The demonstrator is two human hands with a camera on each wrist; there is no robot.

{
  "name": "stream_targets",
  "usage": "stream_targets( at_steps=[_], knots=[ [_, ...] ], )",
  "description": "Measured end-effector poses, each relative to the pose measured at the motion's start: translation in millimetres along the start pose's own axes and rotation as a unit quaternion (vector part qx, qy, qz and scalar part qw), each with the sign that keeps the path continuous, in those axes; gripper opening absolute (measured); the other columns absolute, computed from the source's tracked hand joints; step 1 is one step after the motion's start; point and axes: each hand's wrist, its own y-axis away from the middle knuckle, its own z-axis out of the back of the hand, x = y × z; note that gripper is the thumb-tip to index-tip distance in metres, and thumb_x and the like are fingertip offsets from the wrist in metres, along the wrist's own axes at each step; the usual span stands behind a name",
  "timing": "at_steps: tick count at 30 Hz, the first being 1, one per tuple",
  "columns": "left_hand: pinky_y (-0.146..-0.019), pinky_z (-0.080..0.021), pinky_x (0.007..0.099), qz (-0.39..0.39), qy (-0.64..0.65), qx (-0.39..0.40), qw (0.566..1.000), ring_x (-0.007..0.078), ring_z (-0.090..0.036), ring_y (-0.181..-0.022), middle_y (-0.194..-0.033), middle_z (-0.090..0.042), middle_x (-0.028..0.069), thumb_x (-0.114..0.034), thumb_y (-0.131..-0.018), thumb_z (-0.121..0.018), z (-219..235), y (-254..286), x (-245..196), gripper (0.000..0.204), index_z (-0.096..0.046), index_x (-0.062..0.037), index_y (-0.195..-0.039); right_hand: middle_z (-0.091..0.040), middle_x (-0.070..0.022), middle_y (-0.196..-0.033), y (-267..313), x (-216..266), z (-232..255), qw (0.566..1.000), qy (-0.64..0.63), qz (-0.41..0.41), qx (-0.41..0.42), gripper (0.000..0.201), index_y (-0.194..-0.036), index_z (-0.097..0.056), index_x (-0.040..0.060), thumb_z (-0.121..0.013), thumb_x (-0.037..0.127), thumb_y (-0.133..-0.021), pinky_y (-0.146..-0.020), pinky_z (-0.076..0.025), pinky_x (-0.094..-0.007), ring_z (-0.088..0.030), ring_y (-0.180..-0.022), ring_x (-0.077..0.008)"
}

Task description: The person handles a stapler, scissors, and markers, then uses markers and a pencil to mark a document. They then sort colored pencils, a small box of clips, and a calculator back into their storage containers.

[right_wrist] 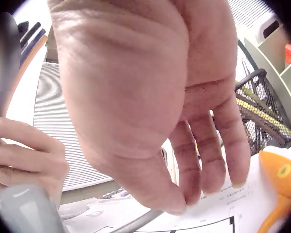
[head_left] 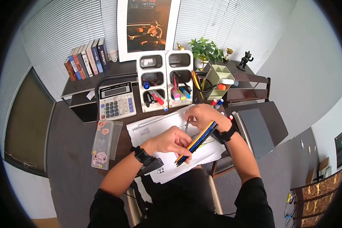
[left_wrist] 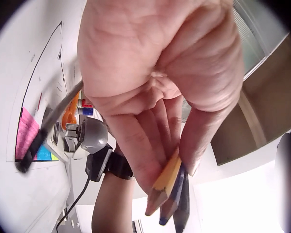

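Yellow, blue and black pencils (head_left: 198, 142) (left_wrist: 170, 194) lie together in the curled fingers of the left hand (head_left: 171, 141) (left_wrist: 160, 63), the thumb against them. Their sharpened tips show in the left wrist view. Beyond it, the right hand (head_left: 207, 114) (right_wrist: 150, 87) is low over printed sheets (head_left: 142, 131) (right_wrist: 232, 206), pinching the end of a thin dark grey stick (head_left: 187, 125) (left_wrist: 53, 121) (right_wrist: 143, 222) between thumb and fingertips. What kind of stick it is, I cannot tell. The left hand (right_wrist: 26, 158) also shows at the left of the right wrist view.
Behind the sheets stand a white organizer (head_left: 165, 104) with markers, a calculator (head_left: 116, 102), a mesh pen holder (head_left: 206, 89) and a green divided holder (head_left: 218, 74). A clear pencil case (head_left: 103, 142) lies left. An orange object (right_wrist: 281, 187) rests beside the right hand.
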Motion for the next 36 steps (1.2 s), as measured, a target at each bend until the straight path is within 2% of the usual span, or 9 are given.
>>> stream_targets(
  at_steps=[2, 8, 11, 15, 23, 25, 27, 34, 36],
  knots=[
    [-0.058, -0.050, 0.0200, -0.033, 0.011, 0.003, 0.999, 0.0114, -0.071, -0.073, -0.087, -0.075, 0.0122, -0.010, -0.090, -0.073, -3, 2, 2, 0.023, -0.069, 0.0076, -0.104, -0.067, -0.0108, -0.078, 6, 1, 3, 0.990, 0.047, 0.042, -0.124, 0.012, -0.083, -0.068, 0.0057, -0.070, 0.005, -0.072, -0.065, -0.052, -0.0419, -0.068, -0.076, -0.0319],
    [-0.066, -0.056, 0.0232, -0.049, 0.046, 0.055, 0.996, 0.0160, -0.073, -0.076, -0.088, -0.074, 0.0146, -0.005, -0.089, -0.074, -9, 3, -5, 0.023, -0.068, 0.0105, -0.105, -0.065, -0.0091, -0.080, 25, 24, 37, 0.966, 0.043, -0.019, -0.253, 0.009, -0.084, -0.068, 0.0058, -0.074, 0.008, -0.077, -0.063, -0.053, -0.0394, -0.066, -0.069, -0.0302],
    [-0.067, -0.056, 0.0236, -0.049, 0.040, 0.050, 0.997, 0.0169, -0.073, -0.077, -0.088, -0.074, 0.0151, -0.004, -0.088, -0.074, -8, 3, -4, 0.022, -0.068, 0.0107, -0.104, -0.064, -0.0074, -0.078, 34, 29, 54, 0.935, 0.098, -0.024, -0.339, 0.009, -0.084, -0.070, 0.0042, -0.076, 0.008, -0.078, -0.058, -0.052, -0.0355, -0.064, -0.061, -0.0241],
    [-0.061, -0.052, 0.0208, -0.043, 0.008, 0.044, 0.998, 0.0142, -0.072, -0.075, -0.086, -0.074, 0.0135, -0.006, -0.089, -0.073, -3, 2, 2, 0.022, -0.068, 0.0096, -0.104, -0.065, -0.0080, -0.072, 42, 33, 67, 0.928, 0.065, -0.093, -0.354, 0.010, -0.084, -0.071, 0.0013, -0.076, 0.008, -0.079, -0.050, -0.047, -0.0308, -0.059, -0.052, -0.0193],
    [-0.056, -0.049, 0.0194, -0.047, 0.020, 0.021, 0.998, 0.0122, -0.071, -0.073, -0.086, -0.075, 0.0128, -0.007, -0.089, -0.074, -4, 4, 0, 0.022, -0.069, 0.0087, -0.104, -0.061, -0.0030, -0.062, 57, 40, 72, 0.924, -0.042, -0.070, -0.373, 0.010, -0.082, -0.072, -0.0006, -0.079, 0.007, -0.079, -0.046, -0.039, -0.0240, -0.052, -0.049, -0.0072],
    [-0.056, -0.049, 0.0195, -0.047, 0.024, 0.019, 0.998, 0.0123, -0.071, -0.073, -0.086, -0.074, 0.0128, -0.007, -0.089, -0.074, -4, 2, 0, 0.022, -0.069, 0.0087, -0.103, -0.061, -0.0028, -0.062, 58, 45, 78, 0.914, -0.028, -0.074, -0.398, 0.010, -0.082, -0.072, -0.0005, -0.079, 0.007, -0.079, -0.047, -0.039, -0.0234, -0.052, -0.049, -0.0070],
    [-0.069, -0.059, 0.0278, -0.040, 0.012, 0.013, 0.999, 0.0212, -0.074, -0.077, -0.089, -0.073, 0.0185, -0.001, -0.087, -0.074, -2, 2, 1, 0.023, -0.067, 0.0133, -0.104, -0.062, -0.0022, -0.062, 56, 45, 77, 0.896, -0.025, -0.087, -0.434, 0.010, -0.084, -0.073, -0.0004, -0.079, 0.007, -0.080, -0.048, -0.041, -0.0219, -0.054, -0.051, -0.0064],
    [-0.068, -0.059, 0.0276, -0.047, 0.004, 0.001, 0.999, 0.0213, -0.074, -0.077, -0.088, -0.073, 0.0187, -0.001, -0.088, -0.073, -1, 2, -2, 0.021, -0.066, 0.0125, -0.103, -0.063, -0.0048, -0.063, 27, 36, 61, 0.858, -0.026, -0.094, -0.505, 0.010, -0.085, -0.073, 0.0001, -0.079, 0.008, -0.081, -0.050, -0.043, -0.0228, -0.054, -0.052, -0.0079],
    [-0.063, -0.055, 0.0238, -0.045, 0.004, 0.002, 0.999, 0.0175, -0.073, -0.076, -0.087, -0.074, 0.0157, -0.005, -0.089, -0.073, -1, 2, 2, 0.021, -0.068, 0.0100, -0.103, -0.063, -0.0090, -0.063, 11, 30, 60, 0.864, 0.005, -0.083, -0.496, 0.013, -0.083, -0.072, -0.0004, -0.078, 0.011, -0.081, -0.051, -0.046, -0.0276, -0.059, -0.053, -0.0153]
  ],
)
